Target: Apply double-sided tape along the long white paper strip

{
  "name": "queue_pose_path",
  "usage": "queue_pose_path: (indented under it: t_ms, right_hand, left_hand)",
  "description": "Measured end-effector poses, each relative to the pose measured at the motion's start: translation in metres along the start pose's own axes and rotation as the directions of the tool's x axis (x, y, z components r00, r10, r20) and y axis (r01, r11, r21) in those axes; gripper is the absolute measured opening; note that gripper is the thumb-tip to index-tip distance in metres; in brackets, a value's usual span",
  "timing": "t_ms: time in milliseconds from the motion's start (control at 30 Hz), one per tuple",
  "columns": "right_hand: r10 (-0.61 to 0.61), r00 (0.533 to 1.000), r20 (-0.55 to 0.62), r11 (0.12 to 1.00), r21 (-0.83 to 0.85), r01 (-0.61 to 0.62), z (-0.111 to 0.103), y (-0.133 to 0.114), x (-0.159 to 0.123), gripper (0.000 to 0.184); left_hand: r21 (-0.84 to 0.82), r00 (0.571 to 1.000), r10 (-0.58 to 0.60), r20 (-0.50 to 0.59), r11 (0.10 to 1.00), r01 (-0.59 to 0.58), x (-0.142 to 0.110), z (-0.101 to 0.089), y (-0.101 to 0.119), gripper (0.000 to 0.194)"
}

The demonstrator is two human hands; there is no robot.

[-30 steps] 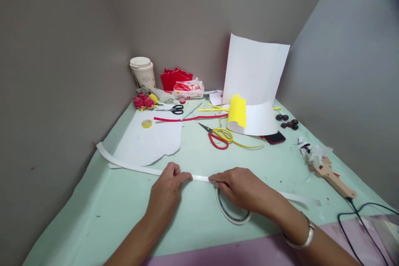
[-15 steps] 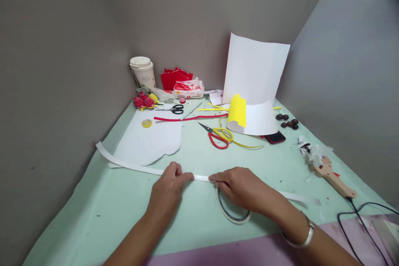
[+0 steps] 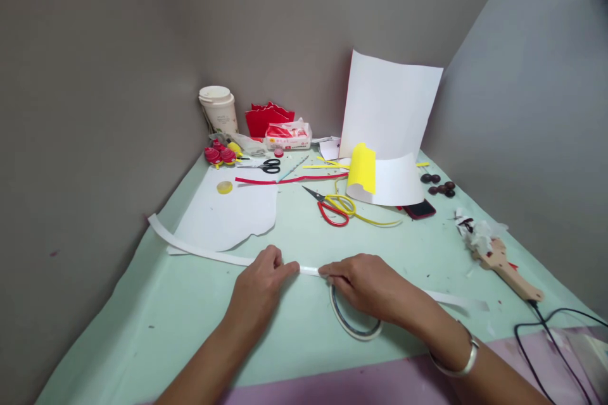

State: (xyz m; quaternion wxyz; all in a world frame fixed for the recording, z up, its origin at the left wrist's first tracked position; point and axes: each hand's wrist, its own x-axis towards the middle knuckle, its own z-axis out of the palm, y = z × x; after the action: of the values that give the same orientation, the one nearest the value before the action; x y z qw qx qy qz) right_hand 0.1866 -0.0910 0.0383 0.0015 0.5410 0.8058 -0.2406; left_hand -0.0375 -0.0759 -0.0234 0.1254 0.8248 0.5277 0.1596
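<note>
A long, narrow white paper strip runs across the table, its left end curling upward and its right end showing past my right wrist. My left hand is closed on the strip, thumb pointing right along it. A few centimetres away, my right hand presses its fingertips together on the same strip. Between the two thumbs a short stretch looks glossy; whether that is tape I cannot tell. Partly beneath my right hand lies a thin roll of white tape, its upper part hidden.
Red-and-yellow-handled scissors lie ahead, with black scissors farther back. A white sheet is at left. A yellow paper piece leans on an upright white sheet. At right is a glue gun with a cord.
My left thumb has slid slightly right along the strip, narrowing the gap between the hands. My right hand and the tape roll stay nearly where they were.
</note>
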Motion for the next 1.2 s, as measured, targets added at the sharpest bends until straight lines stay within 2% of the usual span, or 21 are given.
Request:
queue_pose_path:
  t_ms: [200, 300, 533, 767, 1200]
  right_hand:
    - [-0.004, 1.0, -0.005, 1.0, -0.011, 0.004, -0.001, 0.0, 0.0, 0.036]
    - [0.001, 1.0, -0.003, 1.0, -0.007, -0.001, -0.002, -0.001, 0.0, 0.036]
    - [0.008, 1.0, -0.008, 1.0, -0.005, -0.008, -0.001, -0.001, 0.0, 0.035]
    - [0.013, 1.0, -0.004, 1.0, -0.012, -0.013, -0.001, 0.0, 0.001, 0.034]
    - [0.0, 1.0, -0.019, 1.0, 0.003, 0.0, -0.001, 0.002, -0.002, 0.039]
  left_hand:
    - [0.006, 0.999, 0.037, -0.023, 0.999, -0.037, -0.001, 0.003, -0.001, 0.031]
    - [0.043, 0.995, 0.095, -0.034, 0.995, -0.094, -0.002, 0.001, 0.001, 0.032]
    - [0.07, 0.989, 0.149, -0.012, 0.987, -0.148, -0.003, -0.002, 0.003, 0.033]
    - [0.106, 0.959, 0.281, -0.039, 0.955, -0.276, -0.005, 0.002, -0.003, 0.032]
    - [0.095, 0.936, 0.352, -0.012, 0.932, -0.349, -0.006, 0.002, -0.008, 0.035]
